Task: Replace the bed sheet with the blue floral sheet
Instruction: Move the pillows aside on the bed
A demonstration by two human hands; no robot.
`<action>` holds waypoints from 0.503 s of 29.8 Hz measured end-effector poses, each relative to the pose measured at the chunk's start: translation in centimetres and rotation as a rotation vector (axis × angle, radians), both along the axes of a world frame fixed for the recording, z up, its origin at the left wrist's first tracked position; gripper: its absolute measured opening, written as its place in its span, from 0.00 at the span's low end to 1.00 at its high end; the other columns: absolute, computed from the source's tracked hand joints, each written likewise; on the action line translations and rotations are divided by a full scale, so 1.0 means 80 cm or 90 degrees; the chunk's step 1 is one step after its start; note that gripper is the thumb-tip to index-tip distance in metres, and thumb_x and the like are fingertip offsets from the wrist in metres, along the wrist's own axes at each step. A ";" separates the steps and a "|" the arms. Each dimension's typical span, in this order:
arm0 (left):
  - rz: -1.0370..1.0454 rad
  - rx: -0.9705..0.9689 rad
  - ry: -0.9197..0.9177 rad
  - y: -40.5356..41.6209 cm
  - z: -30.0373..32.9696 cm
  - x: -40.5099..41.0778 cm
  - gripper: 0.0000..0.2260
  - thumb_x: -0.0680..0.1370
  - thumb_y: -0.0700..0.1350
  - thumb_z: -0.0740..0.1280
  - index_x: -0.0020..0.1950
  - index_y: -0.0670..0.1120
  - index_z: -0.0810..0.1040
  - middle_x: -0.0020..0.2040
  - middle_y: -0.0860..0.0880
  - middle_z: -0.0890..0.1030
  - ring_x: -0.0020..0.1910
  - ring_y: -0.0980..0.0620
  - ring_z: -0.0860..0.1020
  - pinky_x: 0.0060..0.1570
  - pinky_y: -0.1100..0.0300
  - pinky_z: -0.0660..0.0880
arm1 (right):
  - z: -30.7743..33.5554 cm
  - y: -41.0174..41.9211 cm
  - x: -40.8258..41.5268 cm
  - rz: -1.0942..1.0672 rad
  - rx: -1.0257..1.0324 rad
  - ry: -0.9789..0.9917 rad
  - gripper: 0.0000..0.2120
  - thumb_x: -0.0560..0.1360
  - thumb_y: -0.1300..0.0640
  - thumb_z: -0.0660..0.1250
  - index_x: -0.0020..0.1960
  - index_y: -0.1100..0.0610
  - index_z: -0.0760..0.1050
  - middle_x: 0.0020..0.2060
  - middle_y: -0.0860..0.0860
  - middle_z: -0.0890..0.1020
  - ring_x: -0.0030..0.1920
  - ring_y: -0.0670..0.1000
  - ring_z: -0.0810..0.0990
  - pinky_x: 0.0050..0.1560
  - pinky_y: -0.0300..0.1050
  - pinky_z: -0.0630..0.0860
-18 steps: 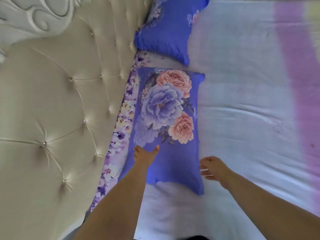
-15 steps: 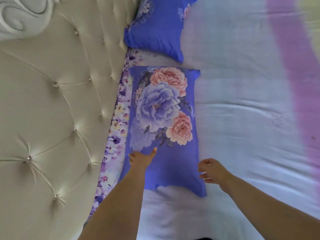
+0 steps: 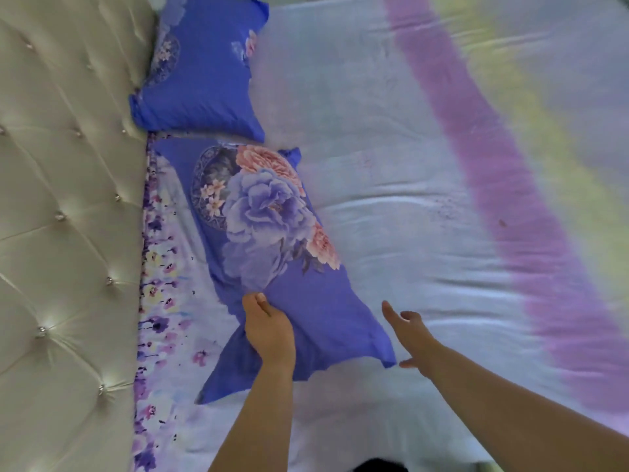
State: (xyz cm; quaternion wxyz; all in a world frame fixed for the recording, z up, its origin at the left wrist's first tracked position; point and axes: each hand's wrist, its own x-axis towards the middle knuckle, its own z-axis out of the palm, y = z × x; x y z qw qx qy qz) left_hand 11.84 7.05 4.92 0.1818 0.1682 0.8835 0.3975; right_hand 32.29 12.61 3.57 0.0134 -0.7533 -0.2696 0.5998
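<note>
Fingers of my left hand (image 3: 269, 332) pinch the soft blue floral pillow (image 3: 272, 253), bunching its cloth. My right hand (image 3: 410, 330) hovers spread beside the pillow's corner, holding nothing. Both lie on the wrinkled pale sheet (image 3: 391, 172) with purple bands, near the tufted cream headboard (image 3: 64, 212).

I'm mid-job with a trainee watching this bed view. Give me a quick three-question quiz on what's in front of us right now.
1. True or false: the left hand grips the near floral pillow.
2. Which lies closer to the tufted headboard? A) the pink stripe on the sheet B) the far blue pillow
3. Fill in: the right hand is ____, beside the near pillow's corner.

Key: 1 true; 2 B; 3 open
</note>
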 end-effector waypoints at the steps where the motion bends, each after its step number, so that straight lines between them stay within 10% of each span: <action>1: 0.000 0.035 -0.006 0.014 0.020 0.025 0.07 0.83 0.40 0.54 0.45 0.42 0.64 0.32 0.53 0.65 0.29 0.52 0.63 0.32 0.58 0.54 | 0.008 0.005 0.014 -0.040 -0.015 0.025 0.39 0.71 0.31 0.62 0.74 0.51 0.56 0.66 0.52 0.67 0.61 0.58 0.70 0.49 0.55 0.76; 5: -0.136 0.156 -0.046 0.069 0.088 0.151 0.12 0.83 0.42 0.53 0.39 0.46 0.62 0.29 0.51 0.63 0.25 0.57 0.62 0.28 0.62 0.59 | 0.018 0.032 0.108 -0.225 0.047 0.112 0.54 0.51 0.25 0.72 0.70 0.47 0.59 0.66 0.48 0.69 0.60 0.59 0.75 0.51 0.59 0.78; 11: -0.377 0.212 -0.068 0.130 0.161 0.391 0.15 0.83 0.41 0.54 0.36 0.48 0.60 0.28 0.52 0.60 0.25 0.57 0.61 0.27 0.62 0.58 | 0.073 0.048 0.336 -0.294 0.100 0.326 0.29 0.64 0.43 0.77 0.58 0.58 0.77 0.49 0.55 0.83 0.46 0.54 0.82 0.43 0.48 0.79; 15: -0.501 0.273 -0.082 0.188 0.207 0.577 0.14 0.83 0.42 0.54 0.37 0.47 0.61 0.29 0.53 0.60 0.27 0.57 0.59 0.29 0.62 0.57 | 0.099 0.076 0.510 -0.431 0.252 0.153 0.24 0.64 0.53 0.78 0.55 0.65 0.78 0.45 0.59 0.83 0.44 0.55 0.81 0.42 0.45 0.76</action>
